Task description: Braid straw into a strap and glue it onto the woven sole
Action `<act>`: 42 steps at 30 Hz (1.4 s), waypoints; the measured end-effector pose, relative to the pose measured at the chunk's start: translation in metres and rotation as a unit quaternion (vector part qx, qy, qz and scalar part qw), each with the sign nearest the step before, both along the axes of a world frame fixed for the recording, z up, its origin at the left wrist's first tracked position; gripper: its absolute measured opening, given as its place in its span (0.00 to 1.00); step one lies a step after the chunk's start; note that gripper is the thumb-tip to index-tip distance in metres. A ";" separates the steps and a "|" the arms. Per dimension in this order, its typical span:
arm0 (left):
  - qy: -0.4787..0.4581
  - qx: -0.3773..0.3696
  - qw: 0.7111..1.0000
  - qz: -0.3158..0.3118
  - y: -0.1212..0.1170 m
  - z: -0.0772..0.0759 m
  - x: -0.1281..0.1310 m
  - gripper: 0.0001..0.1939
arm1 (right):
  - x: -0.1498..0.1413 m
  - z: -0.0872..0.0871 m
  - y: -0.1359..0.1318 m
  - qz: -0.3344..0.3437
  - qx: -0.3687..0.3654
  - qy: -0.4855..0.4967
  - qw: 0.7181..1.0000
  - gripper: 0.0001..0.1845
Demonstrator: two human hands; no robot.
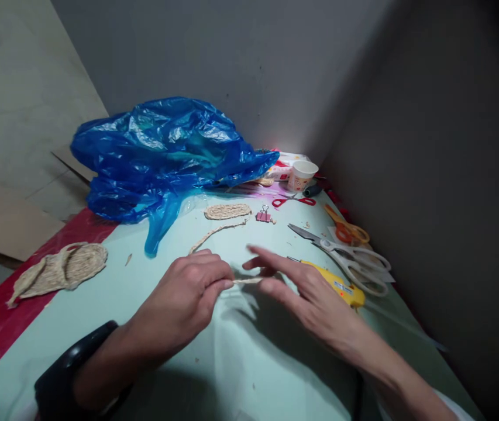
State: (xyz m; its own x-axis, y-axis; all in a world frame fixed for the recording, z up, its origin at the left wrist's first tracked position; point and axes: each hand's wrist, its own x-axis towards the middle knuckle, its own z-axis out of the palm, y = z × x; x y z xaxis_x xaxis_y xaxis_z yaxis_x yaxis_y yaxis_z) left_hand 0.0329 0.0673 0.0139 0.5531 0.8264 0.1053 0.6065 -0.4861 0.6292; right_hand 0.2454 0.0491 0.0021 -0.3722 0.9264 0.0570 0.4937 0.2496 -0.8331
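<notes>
My left hand (194, 286) is closed, thumb and forefinger pinching a thin braided straw cord (245, 281). Beyond that hand, another stretch of tan cord (214, 232) runs out across the table towards a coiled oval straw piece (228, 211). My right hand (302, 289) has its fingers apart, slightly smeared by motion, with the thumb at the right end of the short cord stretch. Whether the thumb touches the cord, I cannot tell. A yellow glue gun (337, 285) lies just behind the right hand, partly hidden by it.
A woven straw slipper (62, 272) lies at the left. A blue plastic bag (165, 152) is heaped at the back. Nearby are a pink binder clip (264, 216), red scissors (293, 200), a paper cup (302, 175), orange-handled scissors (346, 228) and large white-handled scissors (341, 251). Walls stand behind and right.
</notes>
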 end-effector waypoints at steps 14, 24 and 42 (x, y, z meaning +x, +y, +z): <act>-0.078 0.060 0.993 0.058 0.004 0.007 -0.011 0.11 | 0.034 0.001 0.021 -0.227 0.102 0.281 0.927 0.09; -0.063 0.154 0.986 -0.030 -0.029 -0.006 -0.022 0.12 | 0.028 -0.008 0.013 -0.210 0.050 0.263 0.940 0.26; -0.194 0.000 0.947 0.258 -0.080 -0.050 -0.052 0.05 | -0.027 -0.005 -0.027 0.094 0.076 0.061 0.991 0.10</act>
